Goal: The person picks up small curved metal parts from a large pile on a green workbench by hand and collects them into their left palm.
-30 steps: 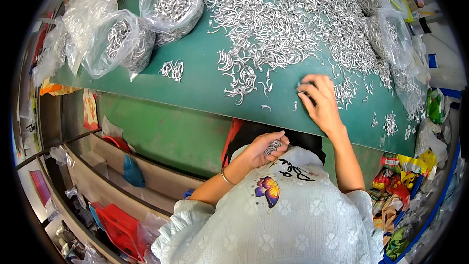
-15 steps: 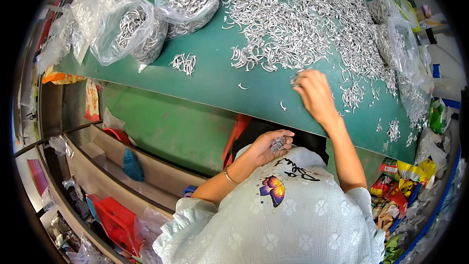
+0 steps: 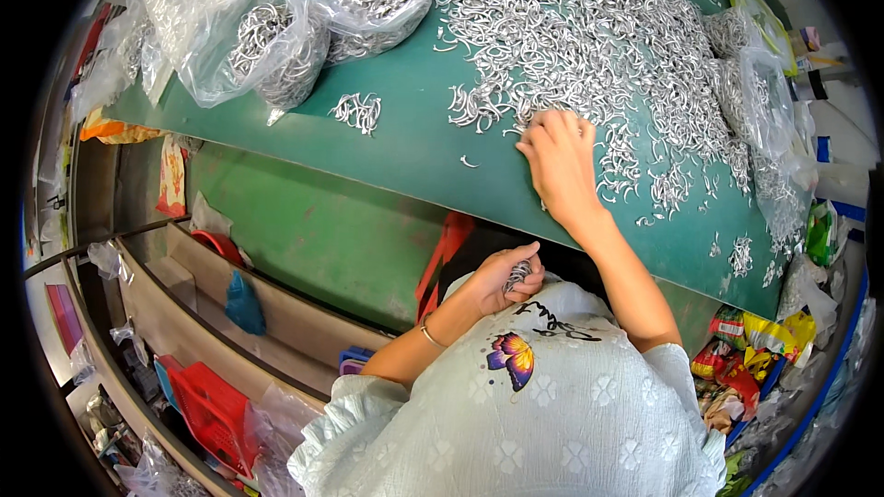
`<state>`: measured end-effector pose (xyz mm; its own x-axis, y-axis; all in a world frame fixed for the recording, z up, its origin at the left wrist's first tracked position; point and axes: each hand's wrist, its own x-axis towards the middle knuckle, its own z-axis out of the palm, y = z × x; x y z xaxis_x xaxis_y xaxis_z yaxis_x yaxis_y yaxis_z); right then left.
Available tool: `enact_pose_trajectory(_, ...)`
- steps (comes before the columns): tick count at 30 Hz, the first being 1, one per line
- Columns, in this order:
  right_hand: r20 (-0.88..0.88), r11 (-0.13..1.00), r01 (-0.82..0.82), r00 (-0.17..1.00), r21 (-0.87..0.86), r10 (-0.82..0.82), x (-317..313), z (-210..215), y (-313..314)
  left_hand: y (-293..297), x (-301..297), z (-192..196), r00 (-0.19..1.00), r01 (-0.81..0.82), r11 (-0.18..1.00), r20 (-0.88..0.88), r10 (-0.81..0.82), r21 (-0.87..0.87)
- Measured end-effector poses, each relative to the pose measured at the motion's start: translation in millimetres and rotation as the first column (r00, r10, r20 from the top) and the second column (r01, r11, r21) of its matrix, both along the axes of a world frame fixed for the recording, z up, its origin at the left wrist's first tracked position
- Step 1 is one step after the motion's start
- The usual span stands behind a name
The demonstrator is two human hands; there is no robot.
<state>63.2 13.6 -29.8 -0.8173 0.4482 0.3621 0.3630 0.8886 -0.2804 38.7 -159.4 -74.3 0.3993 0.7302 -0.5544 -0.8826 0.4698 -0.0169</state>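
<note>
A wide heap of small silver curved metal pieces covers the far and right part of the green table. My right hand is at the heap's near edge, fingers bent down among the pieces; its fingertips are partly hidden, so I cannot tell what they grip. Close to my body, in front of the table edge, my left hand is closed round a bunch of curved metal pieces. One loose piece lies left of my right hand, and a small cluster lies farther left.
Clear plastic bags of metal pieces stand at the table's far left. More filled bags line the right edge. Below left are a wooden shelf unit and a red plastic basket. Colourful packets sit at lower right.
My right hand has moved slightly left and away from me, onto the heap's near edge. My left hand stays close to my body, still holding its bunch. The view has shifted a little.
</note>
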Motion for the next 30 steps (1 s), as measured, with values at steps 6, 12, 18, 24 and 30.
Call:
enact_pose_trajectory(6, -0.066, 0.998, -0.056, 0.996, 0.028, 0.058, -15, -5, 4, 1, -1, -2, 1.000, 0.019, 0.999, 0.022, -0.019, 0.028)
enact_pose_trajectory(12, -0.128, 0.949, -0.035, 0.992, -0.313, -0.006, 6, 20, -5, -6, -4, -7, 0.998, -0.014, 1.000, 0.054, 0.013, 0.026)
enact_pose_trajectory(18, -0.028, 0.815, 0.223, 0.959, -0.535, -0.281, 56, 38, 8, -3, -9, -6, 0.999, 0.011, 1.000, 0.042, -0.012, 0.024)
enact_pose_trajectory(24, -0.037, 0.665, 0.595, 0.732, -0.452, -0.680, 192, 29, 21, -3, -14, -13, 0.997, -0.002, 0.999, 0.079, -0.001, 0.044)
enact_pose_trajectory(30, -0.158, 0.401, 0.790, 0.372, -0.464, -0.915, 332, -1, 42, 9, -1, -13, 0.997, 0.040, 0.999, 0.072, -0.041, 0.012)
